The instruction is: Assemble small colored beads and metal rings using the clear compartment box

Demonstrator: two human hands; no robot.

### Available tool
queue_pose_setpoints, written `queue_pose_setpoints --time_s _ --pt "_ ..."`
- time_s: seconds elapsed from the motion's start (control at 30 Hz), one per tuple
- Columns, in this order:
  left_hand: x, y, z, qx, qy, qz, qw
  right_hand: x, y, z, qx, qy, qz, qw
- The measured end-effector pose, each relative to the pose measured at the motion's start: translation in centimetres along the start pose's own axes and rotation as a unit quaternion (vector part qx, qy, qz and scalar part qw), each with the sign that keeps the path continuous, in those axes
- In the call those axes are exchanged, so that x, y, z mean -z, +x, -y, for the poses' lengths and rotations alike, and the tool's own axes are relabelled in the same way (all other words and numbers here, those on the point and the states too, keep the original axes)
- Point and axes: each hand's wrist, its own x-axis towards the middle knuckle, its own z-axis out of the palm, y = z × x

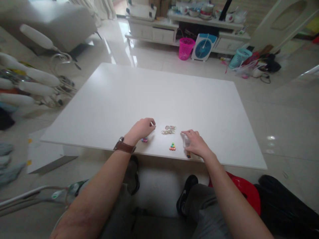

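Our two hands are apart, with the rings (168, 132) on the table (161, 96) between them. The rings lie in two small rows, a bit nearer our right hand (196, 142). That hand has its finger and thumb around a clear tub (185, 141). Our left hand (143, 127) has its fingers bent in, just above the table, and we cannot tell if there is a thing in it.

Purple bits (144, 140) lie just beside our left hand, on the side close to us. Green and orange bits (172, 148) sit in a little heap between our hands, and a dark bit (188, 154) is just under our right hand.

The rings look light, thin and hard. They touch and may slide over each other, so we do best to pinch just one by its rim, at the end of a row. The bits look light too, and small ones can roll, so we pinch them by their sides. The tub looks thin and may be slick or bend, so a soft hold on its sides is best.
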Motion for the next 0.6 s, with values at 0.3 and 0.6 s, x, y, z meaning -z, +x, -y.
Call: queue_pose_setpoints --time_s 0.3,0.6 --pt "0.0 -0.7 2.7 0.033 0.030 0.030 0.999 -0.6 0.5 1.7 0.035 0.017 0.012 0.999" --pt "-1.8 -1.2 3.8 0.028 0.071 0.086 0.993 -0.1 -0.2 0.1 0.031 0.062 -0.026 0.997"
